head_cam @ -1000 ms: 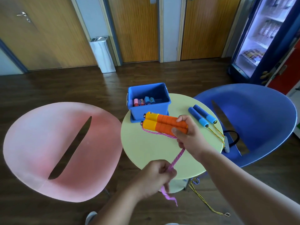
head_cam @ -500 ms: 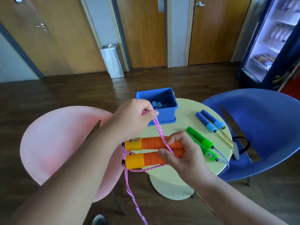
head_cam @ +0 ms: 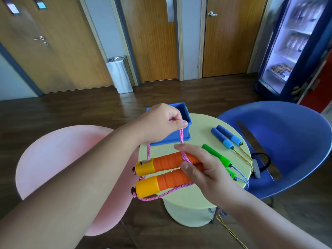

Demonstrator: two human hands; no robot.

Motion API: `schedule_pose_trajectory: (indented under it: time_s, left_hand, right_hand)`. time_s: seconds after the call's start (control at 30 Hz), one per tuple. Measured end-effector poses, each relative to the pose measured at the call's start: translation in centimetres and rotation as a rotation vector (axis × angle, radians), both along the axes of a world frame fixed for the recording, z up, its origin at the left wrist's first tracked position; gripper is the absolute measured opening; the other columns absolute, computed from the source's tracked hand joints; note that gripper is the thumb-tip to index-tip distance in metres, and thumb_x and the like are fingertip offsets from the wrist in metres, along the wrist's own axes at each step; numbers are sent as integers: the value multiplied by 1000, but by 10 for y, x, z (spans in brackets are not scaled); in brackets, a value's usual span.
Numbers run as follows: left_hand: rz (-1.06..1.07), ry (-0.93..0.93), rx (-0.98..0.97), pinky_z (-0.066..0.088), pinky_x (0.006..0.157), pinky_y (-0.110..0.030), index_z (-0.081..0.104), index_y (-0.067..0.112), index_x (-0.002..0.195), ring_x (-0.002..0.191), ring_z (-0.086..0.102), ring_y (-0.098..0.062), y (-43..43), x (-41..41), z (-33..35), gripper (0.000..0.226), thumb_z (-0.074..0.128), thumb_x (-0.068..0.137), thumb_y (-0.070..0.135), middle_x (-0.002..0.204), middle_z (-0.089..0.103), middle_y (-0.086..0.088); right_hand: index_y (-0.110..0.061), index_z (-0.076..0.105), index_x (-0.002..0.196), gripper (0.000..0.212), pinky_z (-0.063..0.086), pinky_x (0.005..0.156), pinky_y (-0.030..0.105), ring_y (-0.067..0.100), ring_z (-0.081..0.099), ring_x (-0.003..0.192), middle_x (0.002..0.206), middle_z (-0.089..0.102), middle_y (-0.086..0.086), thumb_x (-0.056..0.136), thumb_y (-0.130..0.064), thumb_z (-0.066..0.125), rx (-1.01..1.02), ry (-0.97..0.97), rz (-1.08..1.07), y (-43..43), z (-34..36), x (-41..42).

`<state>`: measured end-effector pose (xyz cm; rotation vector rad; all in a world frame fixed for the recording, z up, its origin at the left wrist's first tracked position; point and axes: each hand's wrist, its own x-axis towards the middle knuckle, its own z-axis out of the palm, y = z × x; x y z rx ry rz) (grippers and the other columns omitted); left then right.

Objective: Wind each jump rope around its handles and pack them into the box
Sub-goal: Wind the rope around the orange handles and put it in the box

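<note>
Right grip [head_cam: 210, 170] holds two orange foam handles [head_cam: 167, 163] with yellow caps side by side, just above the tabletop [head_cam: 203, 133]; left grip [head_cam: 159, 123] pinches the pink braided rope [head_cam: 181, 137], which seems wrapped once around them.

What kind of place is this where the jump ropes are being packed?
Probably a break area or lobby in an office-type building: a lit glass-front fridge stocked with products, several wooden doors, and a small round table between a pink chair and a blue chair.

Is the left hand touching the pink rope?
Touching. The head view shows the left hand pinching the pink rope above the orange handles.
</note>
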<state>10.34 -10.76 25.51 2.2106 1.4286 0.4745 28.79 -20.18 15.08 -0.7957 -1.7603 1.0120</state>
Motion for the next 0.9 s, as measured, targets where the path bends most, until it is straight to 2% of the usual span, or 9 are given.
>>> schedule_pose_trajectory:
  time_s: [0.1, 0.17, 0.27, 0.33, 0.4, 0.57, 0.7, 0.8, 0.9]
  left_hand:
    - [-64, -79, -44, 40, 58, -37, 73, 20, 79, 58, 43, -12, 4, 0, 2, 27, 68, 98, 39, 66, 54, -14]
    - [-91, -93, -66, 35, 52, -32, 73, 17, 81, 52, 37, -12, 7, 1, 5, 28, 68, 98, 38, 61, 48, -8]
    - [-125, -66, -29, 51, 64, -45, 75, 20, 86, 67, 57, -28, 14, 6, 5, 21, 70, 97, 37, 75, 67, -9]
    - [-167, -71, -27, 56, 80, -41, 74, 22, 92, 78, 64, -17, 20, 6, 3, 9, 72, 97, 30, 87, 74, -2]
    - [-227, -157, -131, 54, 74, -29, 72, 19, 97, 76, 61, -5, 25, 4, -3, 2, 73, 96, 21, 85, 74, 6]
    - [-134, -555, -538, 56, 67, -25, 67, 9, 105, 74, 64, -13, 24, 2, -53, 9, 66, 97, 8, 84, 71, -2]
    - [115, -613, -689, 52, 79, -32, 70, 16, 103, 84, 57, -20, -17, 18, -110, 53, 94, 65, 43, 93, 66, -6]
    - [99, -856, -684, 54, 65, -29, 69, 14, 109, 66, 54, -24, -48, 44, -125, 15, 62, 103, 25, 81, 69, -8]
    - [176, -793, -688, 52, 58, -28, 65, 4, 106, 56, 54, -24, -67, 55, -118, 26, 45, 110, 20, 70, 67, -8]
  right_hand:
    - [-37, 63, 121, 21, 58, 69, 47, 26, 64, 91, 108, 63, -9, 104, -29, 54, -12, -79, 15, 1, 0, 6]
    - [-38, 62, 113, 13, 57, 70, 51, 28, 64, 89, 107, 62, -5, 102, -35, 55, -59, -89, 24, 4, -1, 11]
    - [-34, 61, 107, 12, 57, 68, 52, 31, 63, 86, 103, 62, 1, 97, -40, 62, -104, -29, 7, 4, 2, 16]
    - [-29, 61, 104, 9, 55, 59, 39, 23, 59, 72, 92, 62, -2, 96, -31, 65, -112, 40, -12, 3, 3, 17]
    - [-20, 60, 102, 6, 46, 54, 20, 7, 52, 61, 81, 58, -12, 96, -21, 62, -122, 128, -27, -1, 5, 18]
    - [-9, 55, 106, 8, 44, 51, 18, 8, 48, 58, 82, 52, 3, 99, -14, 55, -118, 294, -71, 1, 22, 17]
    - [-1, 48, 116, 13, 51, 53, 28, 14, 57, 64, 83, 56, -6, 104, -8, 51, -94, 225, -133, 26, 26, 19]
    - [-9, 51, 117, 12, 54, 57, 38, 17, 60, 70, 89, 56, -4, 105, -11, 52, -123, 165, -231, 44, 12, 25]
    - [-17, 53, 115, 10, 54, 67, 31, 3, 58, 80, 94, 55, -10, 105, -14, 54, -115, 86, -320, 59, -9, 33]
